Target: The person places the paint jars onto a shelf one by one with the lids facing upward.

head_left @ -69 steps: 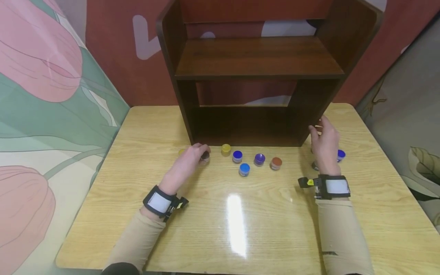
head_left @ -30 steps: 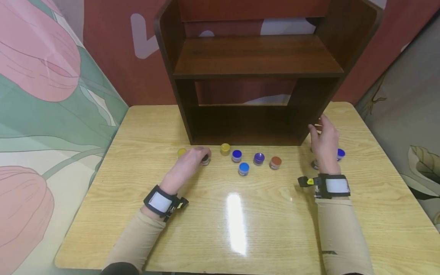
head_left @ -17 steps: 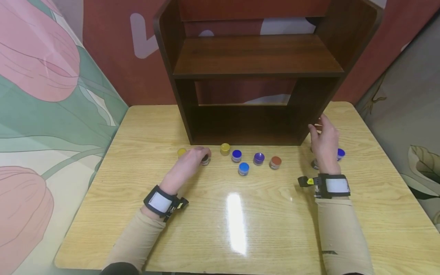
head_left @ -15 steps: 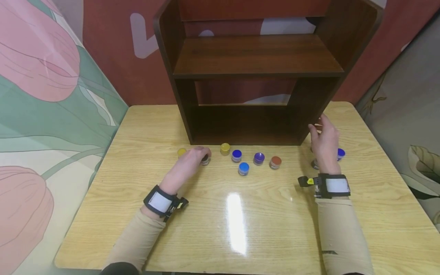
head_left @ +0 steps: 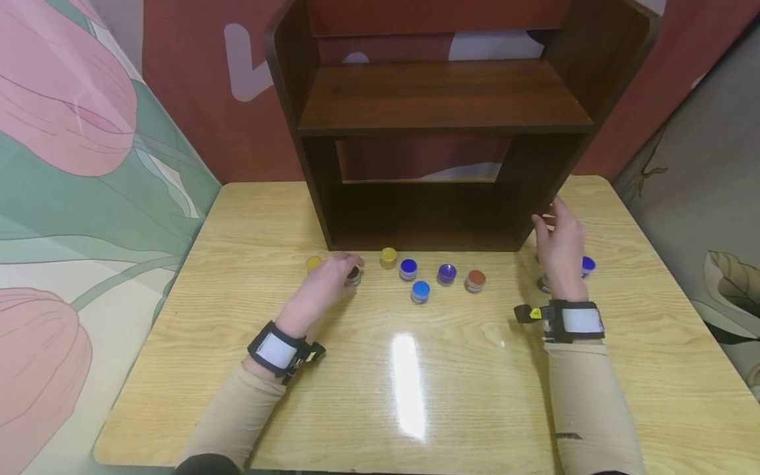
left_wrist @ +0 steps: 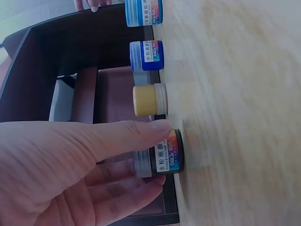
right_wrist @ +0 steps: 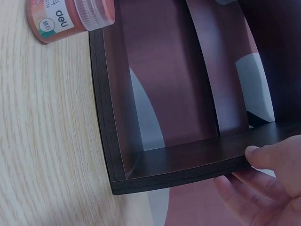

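Note:
My left hand [head_left: 320, 287] is at a black paint jar [head_left: 353, 276] that stands on the table by the bookshelf's front left corner. In the left wrist view the thumb and fingers lie loosely on either side of this jar, the thumb out straight. Farther right, my right hand [head_left: 563, 247] grips the right side panel of the dark brown bookshelf [head_left: 445, 95]. The right wrist view shows the thumb on the panel's front edge and the fingers round its outer face. A yellow-lidded jar [head_left: 388, 258] stands just right of the black one.
Along the shelf's front stand a dark blue jar [head_left: 408, 269], a light blue jar [head_left: 420, 291], a purple jar [head_left: 446, 274] and a reddish-brown jar [head_left: 475, 281]. Another yellow jar [head_left: 313, 263] is partly behind the left hand. A blue-lidded jar [head_left: 588, 266] shows beside the right wrist.
The left hand has brought the black jar slightly toward the table's front, and its fingers have since loosened from it. The right hand has stayed on the bookshelf.

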`<state>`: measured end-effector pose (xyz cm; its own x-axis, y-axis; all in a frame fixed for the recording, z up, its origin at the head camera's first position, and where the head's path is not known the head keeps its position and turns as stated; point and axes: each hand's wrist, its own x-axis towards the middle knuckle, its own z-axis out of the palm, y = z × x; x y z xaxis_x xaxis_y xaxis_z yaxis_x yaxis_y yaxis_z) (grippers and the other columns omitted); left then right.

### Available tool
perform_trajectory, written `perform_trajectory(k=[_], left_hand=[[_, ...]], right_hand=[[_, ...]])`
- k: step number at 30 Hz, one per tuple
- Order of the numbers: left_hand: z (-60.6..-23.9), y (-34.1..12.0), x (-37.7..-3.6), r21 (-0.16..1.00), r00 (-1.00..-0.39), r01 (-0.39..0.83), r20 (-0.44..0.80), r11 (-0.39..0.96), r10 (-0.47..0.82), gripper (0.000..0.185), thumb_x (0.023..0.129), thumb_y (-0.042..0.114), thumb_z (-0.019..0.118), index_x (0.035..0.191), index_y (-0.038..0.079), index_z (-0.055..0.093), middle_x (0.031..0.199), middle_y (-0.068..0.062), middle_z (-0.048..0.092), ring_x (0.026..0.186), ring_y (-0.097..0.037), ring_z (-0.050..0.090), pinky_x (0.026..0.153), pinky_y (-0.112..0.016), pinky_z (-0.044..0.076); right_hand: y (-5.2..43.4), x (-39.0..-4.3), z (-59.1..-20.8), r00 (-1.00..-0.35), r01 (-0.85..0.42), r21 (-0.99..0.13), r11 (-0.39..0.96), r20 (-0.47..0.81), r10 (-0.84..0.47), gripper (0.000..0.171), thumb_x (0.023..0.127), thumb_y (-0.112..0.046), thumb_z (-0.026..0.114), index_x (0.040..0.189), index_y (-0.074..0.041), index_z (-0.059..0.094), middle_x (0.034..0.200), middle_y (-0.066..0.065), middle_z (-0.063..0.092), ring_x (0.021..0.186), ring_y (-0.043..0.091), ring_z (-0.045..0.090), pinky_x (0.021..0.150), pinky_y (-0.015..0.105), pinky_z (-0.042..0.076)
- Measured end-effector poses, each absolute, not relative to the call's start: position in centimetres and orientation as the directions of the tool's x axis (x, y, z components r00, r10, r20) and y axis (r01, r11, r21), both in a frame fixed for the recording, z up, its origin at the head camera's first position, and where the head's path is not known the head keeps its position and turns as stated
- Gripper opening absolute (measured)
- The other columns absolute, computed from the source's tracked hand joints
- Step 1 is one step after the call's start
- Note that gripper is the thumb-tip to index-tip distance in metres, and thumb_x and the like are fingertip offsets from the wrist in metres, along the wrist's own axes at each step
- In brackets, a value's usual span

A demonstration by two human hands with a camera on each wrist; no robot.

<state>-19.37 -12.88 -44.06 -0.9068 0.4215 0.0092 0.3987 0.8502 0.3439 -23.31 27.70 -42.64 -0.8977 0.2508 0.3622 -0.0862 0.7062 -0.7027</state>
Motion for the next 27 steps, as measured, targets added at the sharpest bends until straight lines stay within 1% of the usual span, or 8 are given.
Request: perform_trajectory(k=[4,11,17,22,27], left_hand=[[-44.22,-12.73,-19.36,0.351,-0.915,0.383,0.018,0.855,0.403,0.043,0.082,0.004,0.079,0.122,0.004,0.064,0.118,-0.017,0.068,0.103,-0.029,0.07,0.089,-0.039,0.059],[-44.52,-12.73,-19.32,0.343,-0.91,0.403,0.05,0.849,0.411,0.035,0.084,0.004,0.077,0.117,0.003,0.064,0.113,-0.016,0.07,0.102,-0.027,0.07,0.088,-0.038,0.06],[-44.7,-12.81,-19.33,0.34,-0.905,0.416,0.067,0.844,0.419,0.032,0.084,0.002,0.077,0.114,0.004,0.066,0.108,-0.015,0.07,0.097,-0.026,0.069,0.084,-0.037,0.06],[-44.62,-12.97,-19.39,0.366,-0.906,0.418,0.092,0.832,0.414,0.027,0.086,-0.001,0.073,0.112,0.003,0.068,0.106,-0.014,0.071,0.097,-0.026,0.069,0.084,-0.037,0.06],[-44.15,-13.12,-19.46,0.407,-0.902,0.426,0.125,0.808,0.412,0.025,0.089,0.001,0.071,0.115,0.004,0.07,0.109,-0.013,0.071,0.101,-0.024,0.068,0.088,-0.036,0.06]], right_hand=[[27.66,-23.32,-42.67,-0.894,-0.093,-0.703,0.705,0.371,0.253,0.039,0.103,-0.018,0.053,0.141,-0.012,0.053,0.133,0.021,0.063,0.116,0.041,0.065,0.094,0.055,0.055],[27.69,-23.4,-42.72,-0.891,-0.1,-0.711,0.696,0.375,0.255,0.037,0.102,-0.015,0.054,0.139,-0.009,0.055,0.13,0.023,0.064,0.113,0.043,0.065,0.093,0.056,0.055],[27.7,-23.4,-42.75,-0.894,-0.097,-0.709,0.698,0.371,0.253,0.038,0.102,-0.016,0.053,0.139,-0.01,0.054,0.13,0.023,0.064,0.114,0.042,0.065,0.093,0.056,0.055],[27.71,-23.41,-42.76,-0.895,-0.095,-0.707,0.701,0.368,0.25,0.038,0.103,-0.017,0.052,0.141,-0.011,0.053,0.132,0.022,0.064,0.115,0.041,0.065,0.093,0.056,0.055],[27.76,-23.43,-42.73,-0.896,-0.095,-0.707,0.7,0.367,0.249,0.039,0.103,-0.018,0.052,0.142,-0.012,0.052,0.134,0.02,0.063,0.116,0.04,0.064,0.094,0.056,0.055]])
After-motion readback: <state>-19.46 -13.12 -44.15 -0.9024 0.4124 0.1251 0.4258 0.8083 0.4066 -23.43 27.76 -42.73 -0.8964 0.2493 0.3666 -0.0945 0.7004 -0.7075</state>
